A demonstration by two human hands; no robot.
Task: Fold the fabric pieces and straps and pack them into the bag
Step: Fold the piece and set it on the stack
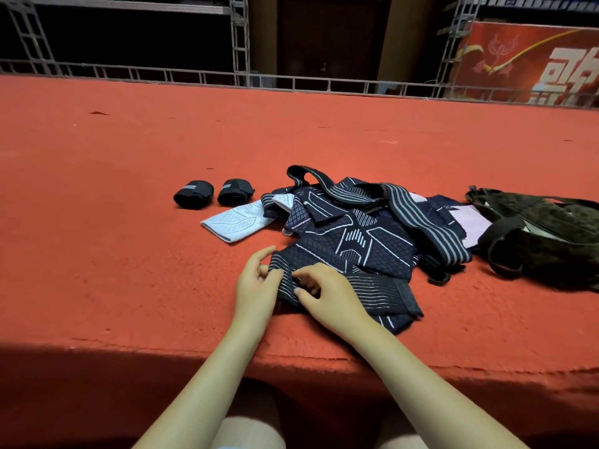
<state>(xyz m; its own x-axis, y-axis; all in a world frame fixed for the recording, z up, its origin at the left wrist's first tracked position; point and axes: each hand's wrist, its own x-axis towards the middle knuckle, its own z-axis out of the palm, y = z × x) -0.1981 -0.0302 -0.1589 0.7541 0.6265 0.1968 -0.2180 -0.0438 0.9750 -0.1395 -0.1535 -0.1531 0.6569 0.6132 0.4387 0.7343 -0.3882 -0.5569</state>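
A heap of dark navy fabric pieces (353,241) with white line patterns lies on the red carpeted platform (129,222). A grey-striped dark strap (418,218) runs across the heap. The nearest navy piece (372,293) lies at the platform's front edge. My left hand (256,286) pinches its left end, and my right hand (324,293) grips the same end with curled fingers. A pale white fabric piece (233,223) lies left of the heap. Two rolled black straps (193,193) (235,191) stand farther left. The dark patterned bag (544,238) lies at the right.
The platform's front edge (291,354) runs just below my hands, with my knees under it. A metal truss rail (291,82) borders the far side. A red banner (531,63) hangs at the back right. Bare carpet stretches left and beyond the heap.
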